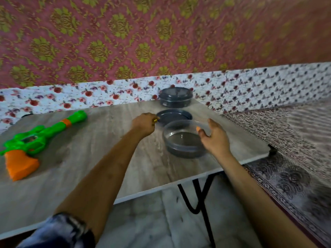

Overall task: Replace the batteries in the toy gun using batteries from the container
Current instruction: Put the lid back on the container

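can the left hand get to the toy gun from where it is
Probably yes: only bare table lies between the left hand and the toy gun, though its fingers pinch a small gold thing.
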Tool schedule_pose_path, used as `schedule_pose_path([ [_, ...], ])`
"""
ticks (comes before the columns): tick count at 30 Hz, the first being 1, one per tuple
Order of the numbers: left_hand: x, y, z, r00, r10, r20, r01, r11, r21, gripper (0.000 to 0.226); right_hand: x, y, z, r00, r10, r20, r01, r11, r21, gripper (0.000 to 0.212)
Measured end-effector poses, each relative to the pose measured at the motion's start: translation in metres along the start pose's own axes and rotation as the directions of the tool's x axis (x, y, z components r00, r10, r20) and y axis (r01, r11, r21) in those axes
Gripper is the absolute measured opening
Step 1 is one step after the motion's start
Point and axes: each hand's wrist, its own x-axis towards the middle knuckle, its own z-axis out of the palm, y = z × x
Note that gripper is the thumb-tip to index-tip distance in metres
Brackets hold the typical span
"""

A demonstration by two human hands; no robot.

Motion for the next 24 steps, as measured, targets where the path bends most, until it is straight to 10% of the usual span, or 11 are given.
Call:
schedule_pose_path([
  [6, 0.028, 0.017, 0.026, 0.987, 0.049, 0.151, -0.060, 0.996, 0.068, 0.027, -0.003, 0.013, 0.014, 0.995, 0.094, 0.042, -0.099, 0.987, 0.128, 0.055],
  [10, 0.035, 0.013, 0.044, 0.992, -0.128, 0.011, 0.127, 0.988, 0.089, 0.024, -0.009, 0.017, 0.025, 0.994, 0.094, -0.051, -0.079, 0.967, 0.244, 0.052],
  [18, 0.018, -0.007, 0.022, 0.984, 0.011, -0.178, 0.008, 0.994, 0.105, 0.019, -0.001, 0.016, 0.029, 0.991, 0.112, -0.073, -0.076, 0.923, 0.376, 0.048],
  [24, -0.010, -0.003, -0.047, 0.899, -0.170, -0.403, -0.028, 0.896, -0.442, 0.011, -0.002, 0.017, 0.030, 0.991, 0.118, -0.062, -0.078, 0.892, 0.445, 0.047],
])
